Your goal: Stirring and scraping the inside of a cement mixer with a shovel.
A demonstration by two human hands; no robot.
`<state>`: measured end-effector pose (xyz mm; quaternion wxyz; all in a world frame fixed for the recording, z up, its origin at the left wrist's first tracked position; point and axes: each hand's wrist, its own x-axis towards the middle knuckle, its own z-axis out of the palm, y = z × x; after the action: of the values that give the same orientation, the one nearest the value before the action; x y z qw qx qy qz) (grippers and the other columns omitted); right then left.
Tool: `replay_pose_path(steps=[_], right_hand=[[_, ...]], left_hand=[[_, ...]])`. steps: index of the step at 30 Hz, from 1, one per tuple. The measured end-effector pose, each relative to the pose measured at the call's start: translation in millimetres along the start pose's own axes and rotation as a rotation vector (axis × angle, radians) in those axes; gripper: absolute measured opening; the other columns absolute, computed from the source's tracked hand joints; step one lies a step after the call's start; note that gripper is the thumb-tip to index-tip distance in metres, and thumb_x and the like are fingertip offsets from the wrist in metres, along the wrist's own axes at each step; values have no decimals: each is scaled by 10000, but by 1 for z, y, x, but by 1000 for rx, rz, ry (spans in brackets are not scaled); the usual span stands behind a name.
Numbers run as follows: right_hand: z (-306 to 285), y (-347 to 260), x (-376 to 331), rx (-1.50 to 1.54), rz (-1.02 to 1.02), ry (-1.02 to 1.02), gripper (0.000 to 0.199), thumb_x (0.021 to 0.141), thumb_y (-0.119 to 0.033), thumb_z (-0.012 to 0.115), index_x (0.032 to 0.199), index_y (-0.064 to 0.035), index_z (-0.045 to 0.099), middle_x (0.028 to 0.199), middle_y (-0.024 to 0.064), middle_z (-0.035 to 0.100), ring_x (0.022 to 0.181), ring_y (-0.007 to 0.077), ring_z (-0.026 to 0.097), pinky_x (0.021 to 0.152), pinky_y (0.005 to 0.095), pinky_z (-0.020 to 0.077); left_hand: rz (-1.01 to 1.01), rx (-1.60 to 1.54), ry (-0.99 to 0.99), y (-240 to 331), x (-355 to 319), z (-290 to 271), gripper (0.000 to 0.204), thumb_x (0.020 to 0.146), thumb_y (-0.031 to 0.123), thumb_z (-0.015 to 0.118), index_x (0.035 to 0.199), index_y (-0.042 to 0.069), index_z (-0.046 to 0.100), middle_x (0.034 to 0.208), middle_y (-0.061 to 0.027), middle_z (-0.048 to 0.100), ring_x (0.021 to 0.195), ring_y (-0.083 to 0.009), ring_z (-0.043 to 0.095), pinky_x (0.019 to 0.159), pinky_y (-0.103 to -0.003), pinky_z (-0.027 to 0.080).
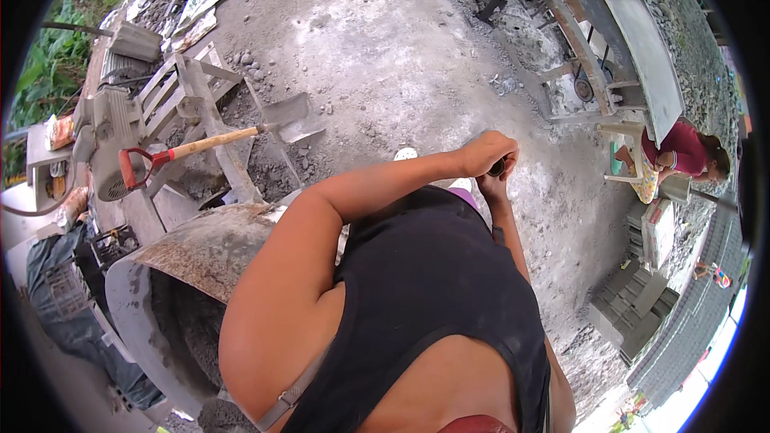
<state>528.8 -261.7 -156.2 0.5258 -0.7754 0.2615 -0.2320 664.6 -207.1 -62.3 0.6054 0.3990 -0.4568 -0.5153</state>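
Note:
My left hand (pixel 487 152) reaches across the front of my body, its fingers curled closed. Directly below it is my right hand (pixel 492 186), also curled, and the two meet in front of my black top. A small dark round thing (pixel 498 167) shows between them; its kind I cannot make out. Further left, apart from both hands, a shovel (pixel 216 142) with a wooden shaft and red grip lies across wooden framing, its metal blade towards the middle.
A large grey drum (pixel 127 285) with grey material inside lies at lower left. Wooden framing (pixel 204 112) stands beyond it. At right, a person in a dark red shirt (pixel 686 147) sits near a metal-topped bench (pixel 642 48). Grey blocks (pixel 634 305) are stacked below.

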Motion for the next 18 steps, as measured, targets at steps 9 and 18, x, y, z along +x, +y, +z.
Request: replay_pose_path(steps=[9, 18], right_hand=[[-13, 19, -28, 144, -46, 98, 386, 766, -218, 659, 1083, -61, 501, 1055, 52, 533, 953, 174, 527, 786, 316, 448], [-45, -12, -12, 145, -46, 142, 394, 665, -104, 688, 1028, -44, 549, 1000, 77, 566, 922, 188, 554, 765, 302, 454]], left_hand=[[126, 109, -179, 9, 14, 21, 417, 881, 244, 323, 591, -10, 484, 516, -85, 503, 506, -165, 503, 557, -291, 419], [-116, -12, -228, 16, 46, 41, 346, 878, 253, 326, 742, 9, 531, 566, -65, 526, 501, -115, 487, 511, -271, 394]])
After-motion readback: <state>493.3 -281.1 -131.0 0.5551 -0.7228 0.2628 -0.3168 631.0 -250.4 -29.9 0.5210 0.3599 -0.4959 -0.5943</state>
